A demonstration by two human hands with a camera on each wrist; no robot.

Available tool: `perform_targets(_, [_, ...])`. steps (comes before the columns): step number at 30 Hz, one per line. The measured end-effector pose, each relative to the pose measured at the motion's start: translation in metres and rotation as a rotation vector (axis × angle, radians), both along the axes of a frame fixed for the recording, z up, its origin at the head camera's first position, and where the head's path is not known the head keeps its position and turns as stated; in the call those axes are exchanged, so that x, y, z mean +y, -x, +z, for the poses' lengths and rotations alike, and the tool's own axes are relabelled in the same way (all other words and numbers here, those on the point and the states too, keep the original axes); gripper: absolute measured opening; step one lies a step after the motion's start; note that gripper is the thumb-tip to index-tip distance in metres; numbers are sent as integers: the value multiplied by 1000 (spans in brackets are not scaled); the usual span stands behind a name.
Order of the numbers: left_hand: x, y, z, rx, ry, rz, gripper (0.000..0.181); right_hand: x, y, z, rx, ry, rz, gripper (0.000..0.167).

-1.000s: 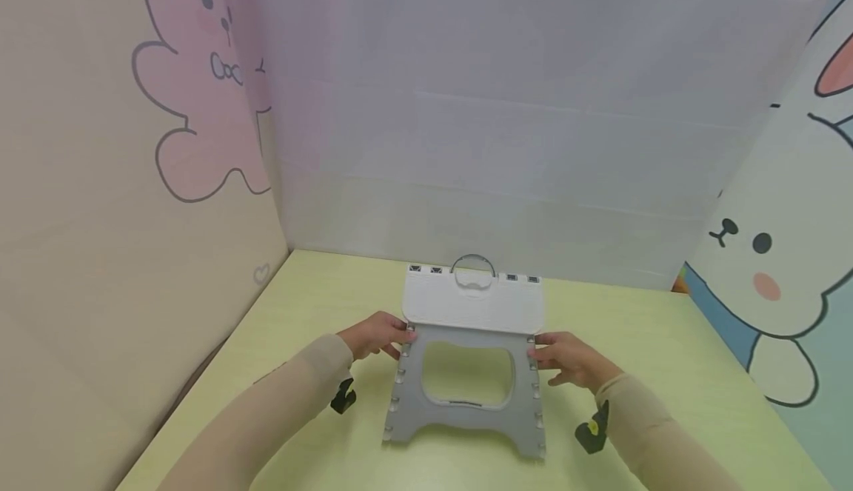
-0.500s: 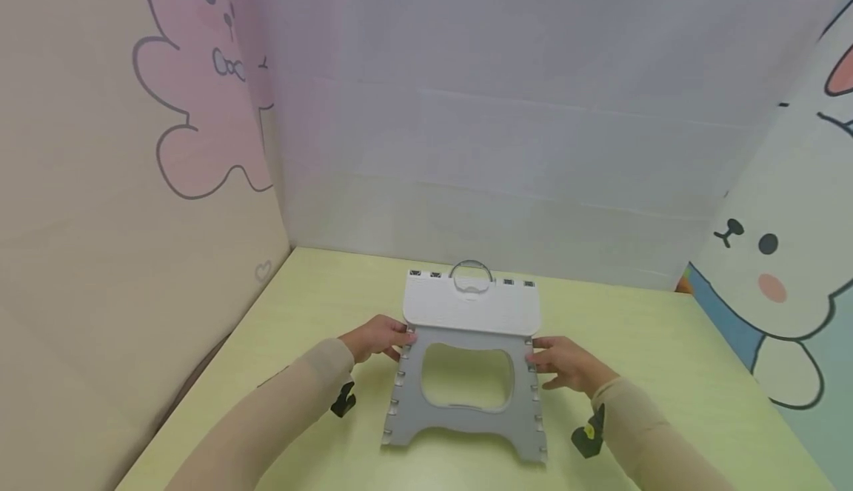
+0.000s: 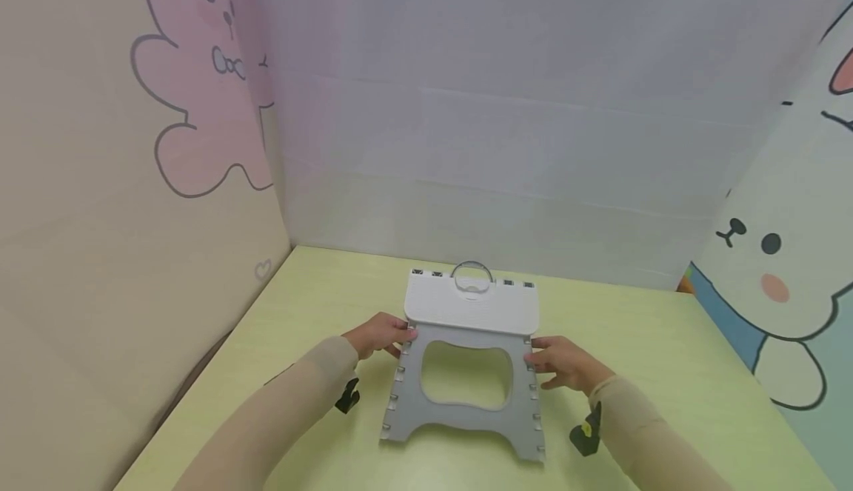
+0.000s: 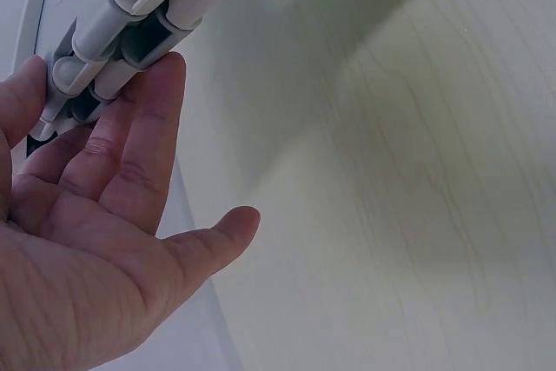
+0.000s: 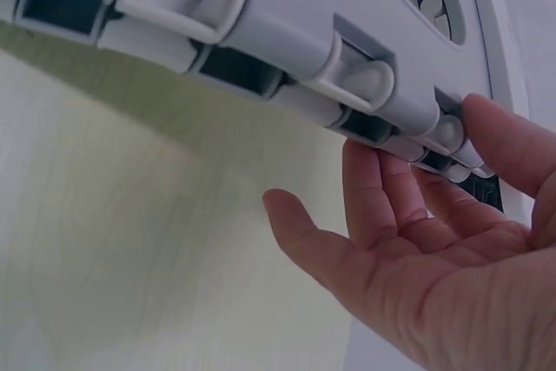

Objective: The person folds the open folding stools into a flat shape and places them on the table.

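Observation:
A folding step stool, folded flat, stands between my hands in the head view, with its white top (image 3: 466,312) uppermost and a grey leg panel (image 3: 460,418) below. A thin looped handle (image 3: 472,263) rises at the top's far edge. My left hand (image 3: 378,335) grips the stool's left edge just under the white top, thumb in front and fingers behind. On the opposite edge, my right hand (image 3: 568,362) holds it the same way. Each wrist view shows the grey hinged edge (image 4: 95,41) (image 5: 295,15) pinched between thumb and fingers, with one finger held away.
The pale yellow table (image 3: 640,358) extends around the stool. A plain pale sheet (image 3: 506,143) closes off the back. Sheets printed with a pink bear (image 3: 193,91) and a white rabbit (image 3: 766,291) border the left and right sides.
The stool's white top has shifted very slightly in the head view and looks a little narrower. Both hands keep their hold in nearly the same places.

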State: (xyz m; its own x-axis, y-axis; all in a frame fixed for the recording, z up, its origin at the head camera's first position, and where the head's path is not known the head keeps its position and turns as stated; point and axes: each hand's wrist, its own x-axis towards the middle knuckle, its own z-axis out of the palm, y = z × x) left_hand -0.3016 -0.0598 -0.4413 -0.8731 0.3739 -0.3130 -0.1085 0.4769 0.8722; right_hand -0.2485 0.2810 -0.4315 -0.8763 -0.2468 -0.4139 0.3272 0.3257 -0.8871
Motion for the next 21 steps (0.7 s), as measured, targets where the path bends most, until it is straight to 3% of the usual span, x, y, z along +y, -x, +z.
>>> perform_targets(3, [0, 0, 0, -5, 21, 2, 29, 2, 2, -3, -4, 10, 19, 69])
perform_targets(12, [-1, -1, -4, -2, 40, 0, 28, -11, -4, 0, -7, -46, -77, 55])
perform_targets(21, [-2, 0, -3, 2, 54, 4, 29, -11, -5, 0, -4, -42, -65, 55])
